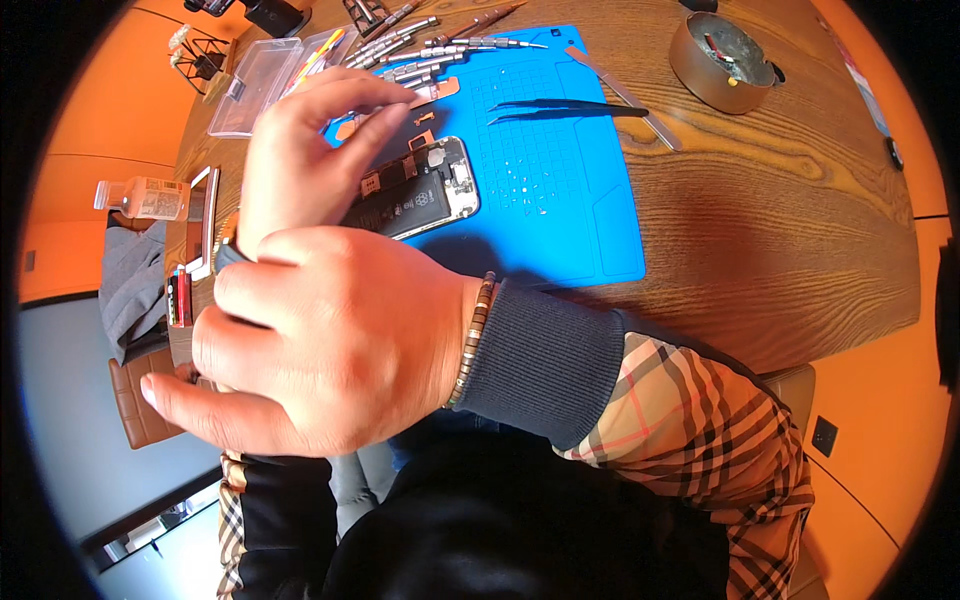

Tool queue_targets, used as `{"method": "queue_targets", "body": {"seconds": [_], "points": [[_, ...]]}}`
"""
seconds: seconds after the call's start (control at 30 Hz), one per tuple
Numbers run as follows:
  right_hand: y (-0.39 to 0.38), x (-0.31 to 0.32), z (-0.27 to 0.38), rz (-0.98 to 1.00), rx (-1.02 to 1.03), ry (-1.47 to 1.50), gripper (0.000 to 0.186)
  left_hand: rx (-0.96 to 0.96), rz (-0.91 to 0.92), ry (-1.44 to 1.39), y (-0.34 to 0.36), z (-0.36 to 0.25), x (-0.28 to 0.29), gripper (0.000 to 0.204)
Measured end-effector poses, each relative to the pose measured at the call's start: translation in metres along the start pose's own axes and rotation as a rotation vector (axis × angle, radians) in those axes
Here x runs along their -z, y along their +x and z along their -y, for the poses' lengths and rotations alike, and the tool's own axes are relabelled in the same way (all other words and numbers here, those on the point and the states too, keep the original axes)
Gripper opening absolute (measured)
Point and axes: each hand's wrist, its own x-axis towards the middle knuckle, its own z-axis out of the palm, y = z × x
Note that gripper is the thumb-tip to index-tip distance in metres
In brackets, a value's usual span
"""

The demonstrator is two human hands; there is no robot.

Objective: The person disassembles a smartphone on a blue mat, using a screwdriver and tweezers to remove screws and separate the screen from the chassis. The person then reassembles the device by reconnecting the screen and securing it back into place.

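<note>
Fingers of the left hand nearly meet near the opened phone; the right hand, one finger stretched, others curled, crosses before the left wrist. Whether either grips anything I can't tell. The phone lies on a blue mat, tweezers to its right, bench beneath.

The left hand hides one end of the opened phone, its thumb and forefinger near each other. The right hand is before the left wrist. Black tweezers lie over the edge of the blue mat.
</note>
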Motion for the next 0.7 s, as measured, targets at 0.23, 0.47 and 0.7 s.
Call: {"method": "queue_targets", "body": {"seconds": [0.23, 0.47, 0.7], "points": [[0.001, 0.007, -0.006, 0.033, -0.086, -0.015, 0.02, 0.062, 0.02, 0.048, -0.023, 0.038, 0.041, 0.015], [0.001, 0.01, -0.029, 0.22, -0.136, -0.082, 0.031, 0.053, 0.068, 0.008, -0.046, 0.072, 0.076, 0.016], [0.008, 0.031, -0.045, 0.341, -0.402, -0.101, 0.055, -0.102, 0.175, -0.113, -0.065, 0.088, 0.088, 0.039]]}}
